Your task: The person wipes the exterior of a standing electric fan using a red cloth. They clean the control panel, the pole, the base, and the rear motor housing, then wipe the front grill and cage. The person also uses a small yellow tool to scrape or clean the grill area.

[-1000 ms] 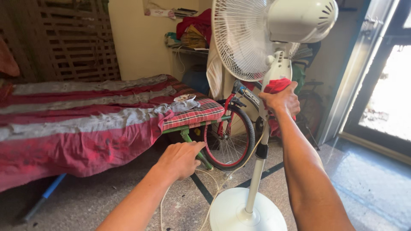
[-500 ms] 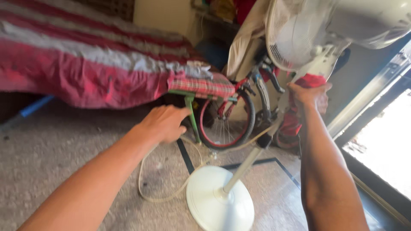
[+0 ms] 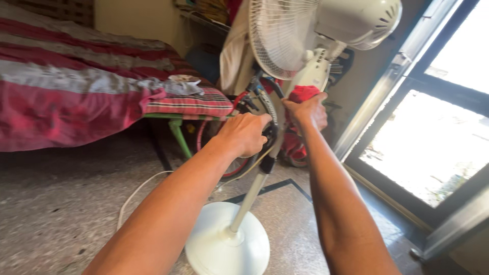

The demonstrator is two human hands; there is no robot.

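Note:
A white pedestal fan (image 3: 326,30) stands on a round white base (image 3: 227,247), its pole (image 3: 248,198) slanting up to the right. My right hand (image 3: 307,109) presses a red cloth (image 3: 303,93) against the fan's neck just under the motor housing. My left hand (image 3: 244,133) is closed around the pole at the black height collar, lower down. The fan's wire grille (image 3: 277,35) faces left, over a small red bicycle (image 3: 239,109) behind the pole.
A bed with a red and grey striped cover (image 3: 76,91) fills the left. A white power cord (image 3: 135,193) loops over the speckled floor. A glass door with a metal frame (image 3: 433,147) is at the right. Cloth hangs behind the fan.
My left hand has risen from near the floor and closed on the fan's pole. The view has swung right and closer to the fan. My right hand stays at the neck.

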